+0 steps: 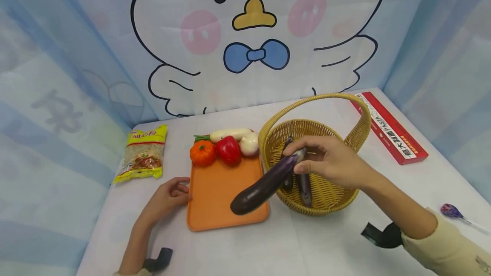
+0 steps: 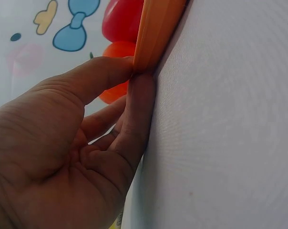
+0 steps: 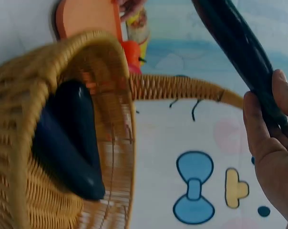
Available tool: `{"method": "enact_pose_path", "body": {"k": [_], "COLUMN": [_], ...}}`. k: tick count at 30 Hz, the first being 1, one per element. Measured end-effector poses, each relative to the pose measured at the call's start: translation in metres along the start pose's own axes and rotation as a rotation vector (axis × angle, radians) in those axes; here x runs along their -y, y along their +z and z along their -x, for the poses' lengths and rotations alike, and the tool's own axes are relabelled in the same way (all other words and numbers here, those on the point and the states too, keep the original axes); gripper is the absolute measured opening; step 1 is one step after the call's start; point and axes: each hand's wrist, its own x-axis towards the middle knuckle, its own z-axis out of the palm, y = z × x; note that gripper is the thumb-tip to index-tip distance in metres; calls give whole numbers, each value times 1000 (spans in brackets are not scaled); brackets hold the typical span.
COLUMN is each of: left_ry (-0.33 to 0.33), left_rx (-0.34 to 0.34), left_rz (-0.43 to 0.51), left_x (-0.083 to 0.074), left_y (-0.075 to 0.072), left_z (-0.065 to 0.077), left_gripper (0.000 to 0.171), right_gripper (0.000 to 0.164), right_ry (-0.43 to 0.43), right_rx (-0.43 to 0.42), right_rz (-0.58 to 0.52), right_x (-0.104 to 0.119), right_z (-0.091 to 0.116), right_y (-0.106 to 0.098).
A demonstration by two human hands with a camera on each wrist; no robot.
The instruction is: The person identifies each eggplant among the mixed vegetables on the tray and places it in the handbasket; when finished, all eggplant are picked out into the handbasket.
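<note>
My right hand (image 1: 326, 161) pinches a dark purple eggplant (image 1: 264, 184) by its stem end, with the thick end slanting down left over the tray's edge. In the right wrist view this eggplant (image 3: 239, 45) stands clear of the basket. Inside the wicker basket (image 1: 330, 201) lie two more eggplants (image 1: 304, 188), partly hidden by the hand. My left hand (image 1: 166, 199) is at the left edge of the orange tray (image 1: 215, 216); in the left wrist view thumb and index finger pinch the tray's rim (image 2: 151, 43).
Along the tray's far end are an orange pumpkin (image 1: 203, 153), a red bell pepper (image 1: 229, 151), a white bulb-shaped vegetable (image 1: 249, 144) and a white radish (image 1: 230, 134). A yellow food bag (image 1: 143, 154) lies left, a red pasta box (image 1: 391, 127) right, a lollipop (image 1: 451, 211) near the right edge.
</note>
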Motion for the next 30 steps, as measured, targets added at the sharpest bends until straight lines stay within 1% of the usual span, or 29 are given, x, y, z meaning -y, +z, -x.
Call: {"method": "enact_pose_path", "body": {"k": [4, 8, 14, 21, 25, 30], "left_ry": [-6, -21, -38, -33, -33, -29], "left_rx": [-4, -11, -20, -26, -27, -25], "left_rz": [-5, -10, -9, -7, -6, -4], "left_x": [0, 2, 2, 0, -1, -1], "left_y": [0, 2, 4, 4, 3, 2], "left_z": [1, 1, 2, 2, 2, 3], "left_gripper": [60, 60, 60, 59, 59, 59], "right_gripper": [29, 28, 27, 24, 25, 25], "right_ry": [8, -5, -31, 6, 29, 67], "right_rx": [41, 116, 208, 269, 286, 261], "right_rz": [42, 49, 81, 168, 236, 310], "right_x": [-7, -15, -22, -25, -27, -30], "right_z": [-3, -7, -13, -23, -29, -35], "right_y": [-23, -38, -52, -67, -71, -75]}}
